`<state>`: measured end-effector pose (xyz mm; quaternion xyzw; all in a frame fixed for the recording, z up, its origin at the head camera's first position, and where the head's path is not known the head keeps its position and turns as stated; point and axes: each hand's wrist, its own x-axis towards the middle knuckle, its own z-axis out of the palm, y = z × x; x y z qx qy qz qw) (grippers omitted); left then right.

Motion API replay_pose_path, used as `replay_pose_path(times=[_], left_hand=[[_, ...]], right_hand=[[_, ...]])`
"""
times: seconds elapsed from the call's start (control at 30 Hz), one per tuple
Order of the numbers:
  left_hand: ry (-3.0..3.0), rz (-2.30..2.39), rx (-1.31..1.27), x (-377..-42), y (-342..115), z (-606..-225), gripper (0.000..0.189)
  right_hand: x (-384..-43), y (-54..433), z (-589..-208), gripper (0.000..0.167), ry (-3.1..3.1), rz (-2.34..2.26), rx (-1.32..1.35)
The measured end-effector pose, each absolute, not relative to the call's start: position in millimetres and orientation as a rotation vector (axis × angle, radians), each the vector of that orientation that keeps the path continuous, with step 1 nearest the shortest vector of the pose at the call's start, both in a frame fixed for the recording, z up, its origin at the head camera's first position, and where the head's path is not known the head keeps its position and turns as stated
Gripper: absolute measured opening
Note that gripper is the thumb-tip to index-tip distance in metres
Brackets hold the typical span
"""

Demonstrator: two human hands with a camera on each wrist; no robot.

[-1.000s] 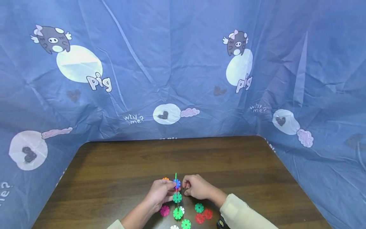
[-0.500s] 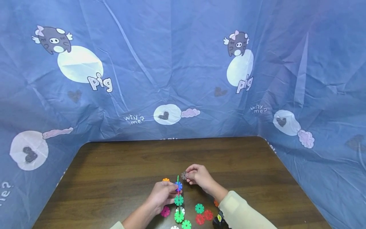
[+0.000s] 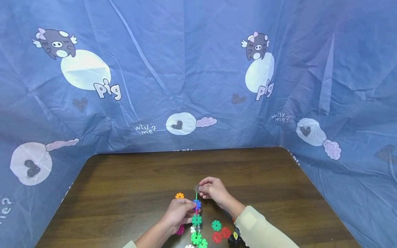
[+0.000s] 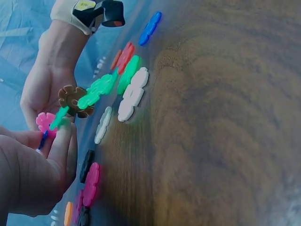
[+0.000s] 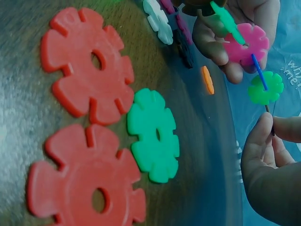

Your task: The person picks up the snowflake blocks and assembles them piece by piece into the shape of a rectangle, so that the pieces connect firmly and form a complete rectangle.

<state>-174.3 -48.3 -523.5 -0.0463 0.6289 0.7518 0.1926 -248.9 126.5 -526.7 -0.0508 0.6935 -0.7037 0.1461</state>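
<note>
Grip check: left hand (image 3: 179,212) pinches the blue disc (image 3: 197,205) of a chain (image 3: 196,219) of notched discs, right hand (image 3: 215,189) pinches a gray-brown disc (image 3: 196,188) at the chain's top tip; can't tell if it's slotted in. Nearest, at the bottom edge, a light-green disc (image 3: 203,244) crowds the chain's near end. Two red discs (image 3: 217,237) lie right of that with a gap. Chain's in the lower centre, long axis nearly straight up the frame, pointing at the back edge. Orange disc (image 3: 179,195) sits just past the left hand. Beyond, brown bench (image 3: 139,172) gives wide room both sides, up to a round-cornered back edge below the blue curtain (image 3: 198,75).
</note>
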Motion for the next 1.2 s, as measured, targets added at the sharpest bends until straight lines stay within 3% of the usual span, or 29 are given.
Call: replay_pose_path(times=[1.2], left_hand=[[1.761,2.087,-0.092,-174.4,-47.8,-524.7,0.016]], right_hand=[[-245.6,127.2,-517.5,0.016,2.080,-1.947,-0.215]])
